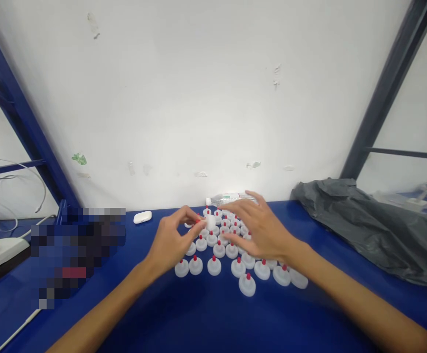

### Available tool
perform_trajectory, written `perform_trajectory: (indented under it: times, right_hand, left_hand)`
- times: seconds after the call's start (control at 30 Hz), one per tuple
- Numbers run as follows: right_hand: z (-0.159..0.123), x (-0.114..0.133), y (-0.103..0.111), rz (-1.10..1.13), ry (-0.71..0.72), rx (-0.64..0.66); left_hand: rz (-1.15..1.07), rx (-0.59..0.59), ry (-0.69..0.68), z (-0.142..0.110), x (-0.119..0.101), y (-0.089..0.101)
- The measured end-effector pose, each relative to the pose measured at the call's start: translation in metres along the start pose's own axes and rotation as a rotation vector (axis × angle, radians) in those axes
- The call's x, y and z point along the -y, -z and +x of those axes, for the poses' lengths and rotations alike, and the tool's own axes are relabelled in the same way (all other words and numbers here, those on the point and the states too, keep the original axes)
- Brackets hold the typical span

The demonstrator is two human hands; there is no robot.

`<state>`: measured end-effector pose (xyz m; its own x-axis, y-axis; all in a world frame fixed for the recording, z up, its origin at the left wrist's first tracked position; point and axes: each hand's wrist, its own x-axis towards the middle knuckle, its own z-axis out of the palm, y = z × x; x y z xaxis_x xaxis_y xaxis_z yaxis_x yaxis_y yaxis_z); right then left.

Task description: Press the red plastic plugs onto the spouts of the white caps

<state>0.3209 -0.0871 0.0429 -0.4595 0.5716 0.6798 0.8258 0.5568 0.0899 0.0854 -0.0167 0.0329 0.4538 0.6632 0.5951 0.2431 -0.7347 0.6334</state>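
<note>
My left hand [176, 236] pinches a white cap with a red tip [211, 222] between thumb and fingertips, above the blue table. The cap is tipped sideways, its white round base facing right. My right hand [259, 226] hovers just to the right with fingers and thumb spread apart, slightly blurred, holding nothing that I can see. Beneath and around both hands stand many more translucent white caps with red tips, among them a front one [247, 286] and one nearer the middle [214, 266]. Some caps are hidden behind my right hand and wrist.
A clear bottle [230, 198] lies on its side by the wall. A white earbud case [142, 217] is at the back left of the blue tabletop [154, 314]. Dark plastic sheeting [364, 230] covers the right side; a blurred-out object [84, 250] lies left.
</note>
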Motion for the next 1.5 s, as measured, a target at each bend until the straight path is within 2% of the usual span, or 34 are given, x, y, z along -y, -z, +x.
perform_trajectory:
  times: [0.13,0.23,0.3,0.4,0.5,0.6,0.63,0.7,0.73,0.77,0.83,0.93,1.07,1.2,1.33,1.4,1.5]
  right_hand:
    - [-0.002,0.028,-0.011,0.018,0.080,-0.031]
    - [-0.005,0.029,-0.019,-0.005,0.080,-0.081]
    - [-0.004,0.027,-0.022,-0.027,0.084,-0.090]
    - [-0.002,0.024,-0.022,-0.091,0.103,-0.124]
    - [-0.001,0.013,-0.019,-0.202,0.126,-0.163]
    - [-0.005,-0.013,-0.014,-0.294,0.003,-0.164]
    - [-0.007,-0.023,-0.013,-0.301,-0.078,-0.148]
    - [-0.010,-0.039,-0.012,-0.222,-0.227,-0.122]
    - [-0.011,-0.043,-0.012,-0.173,-0.270,-0.108]
    - [-0.011,-0.044,-0.012,-0.128,-0.287,-0.095]
    - [-0.010,-0.037,-0.012,-0.075,-0.257,-0.060]
    - [0.001,-0.011,-0.013,0.030,-0.189,-0.004]
    - [0.028,0.026,-0.025,0.253,-0.153,0.091]
    - [0.065,0.051,-0.056,0.333,-0.003,0.242]
    - [0.094,0.060,-0.082,0.258,0.083,0.374]
    - [0.099,0.059,-0.084,0.224,0.081,0.399]
    - [0.092,0.059,-0.073,0.229,0.053,0.345]
  left_hand:
    - [0.192,0.054,-0.230,-0.014,-0.007,-0.015]
    - [0.414,0.124,-0.440,-0.016,-0.006,-0.017]
    - [0.485,0.161,-0.480,-0.014,-0.007,-0.018]
    - [0.437,0.153,-0.390,-0.013,-0.013,-0.020]
    - [0.263,0.103,-0.186,-0.011,-0.016,-0.018]
    - [0.058,0.020,0.104,-0.003,-0.009,0.000]
    - [0.063,-0.015,0.142,0.001,-0.004,0.010]
    - [0.317,-0.035,0.140,0.008,0.012,0.030]
    - [0.527,-0.010,0.133,0.010,0.021,0.039]
    - [0.591,0.000,0.138,0.011,0.032,0.047]
    - [0.625,0.062,0.144,0.009,0.053,0.057]
    - [0.624,0.206,0.131,0.001,0.081,0.065]
    - [0.582,0.335,0.138,-0.003,0.104,0.071]
    - [0.533,0.376,0.166,-0.001,0.110,0.076]
    - [0.495,0.397,0.172,-0.002,0.109,0.078]
    - [0.486,0.401,0.168,-0.003,0.109,0.077]
    - [0.482,0.394,0.167,-0.005,0.111,0.076]
